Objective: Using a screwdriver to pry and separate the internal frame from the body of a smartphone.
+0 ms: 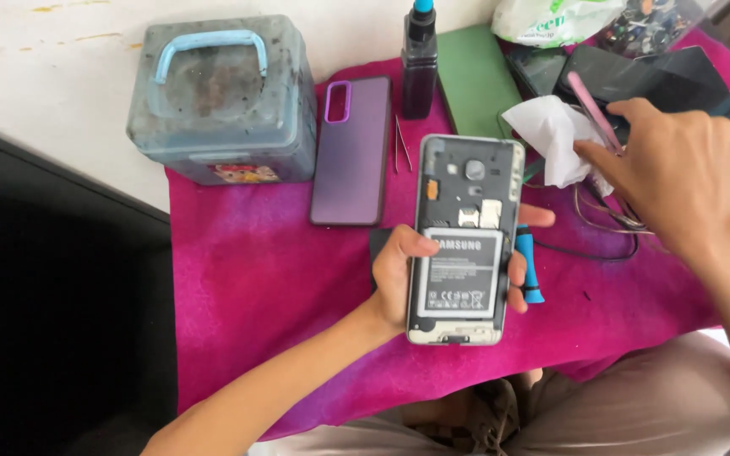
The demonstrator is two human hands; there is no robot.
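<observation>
A silver smartphone with its back cover off (465, 236) is gripped, battery exposed, at centre by the left hand (399, 274). At two o'clock, the right hand (678, 173) seemingly pinches a white crumpled tissue (551, 135); wiping appears unstarted.

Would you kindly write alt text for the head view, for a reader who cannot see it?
The left hand holds an opened phone, back cover off and battery showing, over a magenta cloth. The right hand pinches a white tissue. A purple phone case, tweezers and grey box lie behind.
</observation>
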